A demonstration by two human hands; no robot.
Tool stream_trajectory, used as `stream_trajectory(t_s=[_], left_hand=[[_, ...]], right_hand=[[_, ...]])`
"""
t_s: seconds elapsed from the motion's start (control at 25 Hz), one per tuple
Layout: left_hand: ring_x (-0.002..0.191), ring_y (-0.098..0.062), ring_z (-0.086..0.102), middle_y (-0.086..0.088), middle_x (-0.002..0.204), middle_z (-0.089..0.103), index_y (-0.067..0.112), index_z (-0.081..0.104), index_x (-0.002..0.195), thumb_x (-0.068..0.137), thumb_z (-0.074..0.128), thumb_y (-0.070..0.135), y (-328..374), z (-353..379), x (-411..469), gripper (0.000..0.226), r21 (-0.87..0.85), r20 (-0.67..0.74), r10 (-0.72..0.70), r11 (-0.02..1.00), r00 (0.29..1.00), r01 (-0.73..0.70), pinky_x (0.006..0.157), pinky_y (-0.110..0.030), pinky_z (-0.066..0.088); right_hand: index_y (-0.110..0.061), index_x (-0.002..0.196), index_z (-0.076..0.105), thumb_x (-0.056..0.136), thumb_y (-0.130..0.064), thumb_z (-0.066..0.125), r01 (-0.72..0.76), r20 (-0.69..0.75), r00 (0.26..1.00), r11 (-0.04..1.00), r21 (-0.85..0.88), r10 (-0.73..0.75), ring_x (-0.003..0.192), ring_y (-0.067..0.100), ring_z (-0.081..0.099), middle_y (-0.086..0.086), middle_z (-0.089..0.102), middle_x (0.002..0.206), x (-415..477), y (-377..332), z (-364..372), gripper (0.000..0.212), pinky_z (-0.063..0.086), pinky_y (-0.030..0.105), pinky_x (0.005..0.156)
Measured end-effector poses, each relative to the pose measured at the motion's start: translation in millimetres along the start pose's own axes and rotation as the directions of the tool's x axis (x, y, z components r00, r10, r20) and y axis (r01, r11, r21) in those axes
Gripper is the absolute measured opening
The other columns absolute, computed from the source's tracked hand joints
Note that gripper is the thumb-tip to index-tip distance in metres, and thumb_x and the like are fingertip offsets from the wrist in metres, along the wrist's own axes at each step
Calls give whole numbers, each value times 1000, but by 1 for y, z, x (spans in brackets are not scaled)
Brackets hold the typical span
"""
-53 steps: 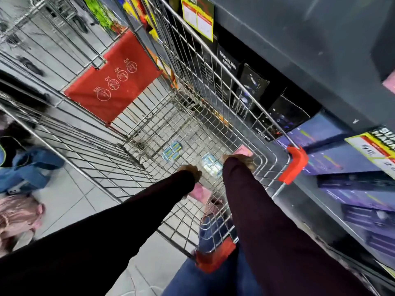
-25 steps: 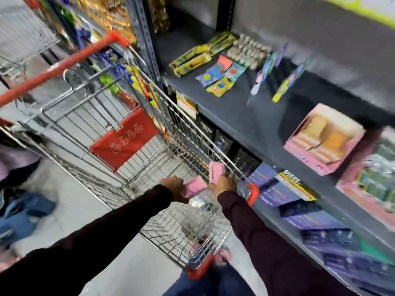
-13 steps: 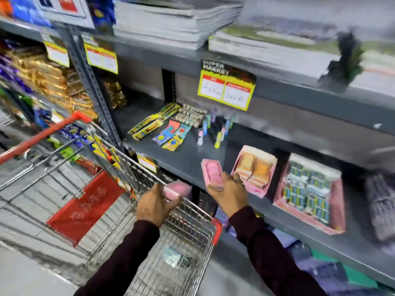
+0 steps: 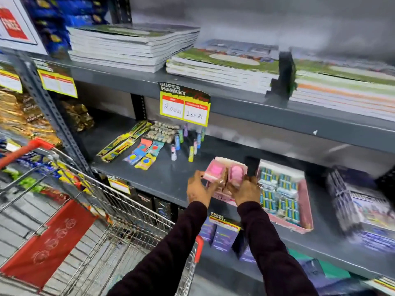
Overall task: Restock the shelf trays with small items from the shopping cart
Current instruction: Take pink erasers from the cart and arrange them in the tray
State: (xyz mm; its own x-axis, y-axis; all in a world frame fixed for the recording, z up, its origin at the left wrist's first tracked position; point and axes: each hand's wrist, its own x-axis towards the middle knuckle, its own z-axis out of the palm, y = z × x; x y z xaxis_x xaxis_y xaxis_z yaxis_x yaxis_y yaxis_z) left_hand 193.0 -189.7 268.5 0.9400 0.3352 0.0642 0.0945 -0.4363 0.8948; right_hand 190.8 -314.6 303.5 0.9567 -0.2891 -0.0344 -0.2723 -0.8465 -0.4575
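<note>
Packs, two pink ones, sit over the pink tray (image 4: 222,196) on the middle shelf (image 4: 162,178): the left pack (image 4: 214,170) gripped in the left hand (image 4: 199,190), the right pack (image 4: 236,174) gripped in the right hand (image 4: 245,192), the two side by side and almost touching. Nearest of all, dark sleeves (image 4: 177,248) run up from the bottom edge to the tray. Left of the tray and lower stands the cart (image 4: 119,212), a red panel (image 4: 46,242) hanging inside it. Just right of the tray lies a second tray (image 4: 304,226) filled with blue-and-white packets. Left of the tray and further back on the shelf lie coloured sachets (image 4: 143,153) and upright small tubes (image 4: 190,153). Above the tray a yellow price tag (image 4: 184,105) hangs from the upper shelf, where stacks of notebooks (image 4: 132,47) lie.
</note>
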Motion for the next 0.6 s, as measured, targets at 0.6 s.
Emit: stream_trajectory(t_s=[0.6], left_hand=[[110, -26, 52, -7, 113, 66, 21, 67, 114, 87, 63, 35, -9, 12, 20, 30, 421, 124, 183, 880, 975, -219, 92, -36, 48]], right_hand=[[-1, 123, 57, 91, -15, 59, 15, -23, 1000, 1000, -5, -15, 111, 34, 60, 20, 53, 130, 16, 16, 9, 35, 45, 35, 98]])
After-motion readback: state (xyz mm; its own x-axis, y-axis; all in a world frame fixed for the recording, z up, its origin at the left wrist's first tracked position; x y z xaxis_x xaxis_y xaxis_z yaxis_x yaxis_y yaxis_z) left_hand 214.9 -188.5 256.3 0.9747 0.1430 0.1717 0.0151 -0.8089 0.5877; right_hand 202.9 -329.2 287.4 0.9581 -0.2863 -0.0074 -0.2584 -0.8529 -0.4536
